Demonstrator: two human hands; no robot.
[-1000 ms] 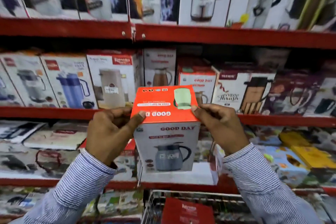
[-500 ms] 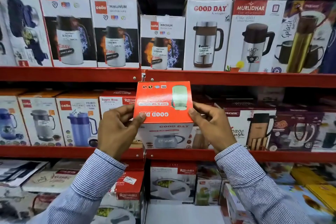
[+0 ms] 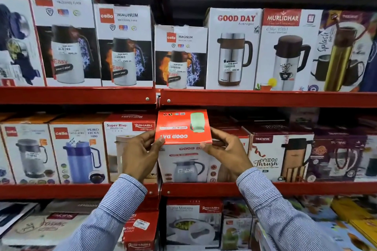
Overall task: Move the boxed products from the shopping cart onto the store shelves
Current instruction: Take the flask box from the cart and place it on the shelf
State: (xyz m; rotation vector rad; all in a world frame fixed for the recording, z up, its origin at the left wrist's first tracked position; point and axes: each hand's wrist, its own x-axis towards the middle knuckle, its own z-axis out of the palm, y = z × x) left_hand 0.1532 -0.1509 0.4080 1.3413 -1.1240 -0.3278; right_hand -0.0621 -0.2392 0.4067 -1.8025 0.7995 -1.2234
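Red steel shelves (image 3: 265, 99) crowded with flask cartons faced me; my left hand (image 3: 138, 155) and right hand (image 3: 226, 153) clamped the Good Day box (image 3: 183, 144) between them.

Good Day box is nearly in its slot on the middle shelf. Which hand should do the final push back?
Right, marginally. The right hand has open shelf depth beside the Good Day box. The left hand sits against the Super Riva box, so it would likely jam first.
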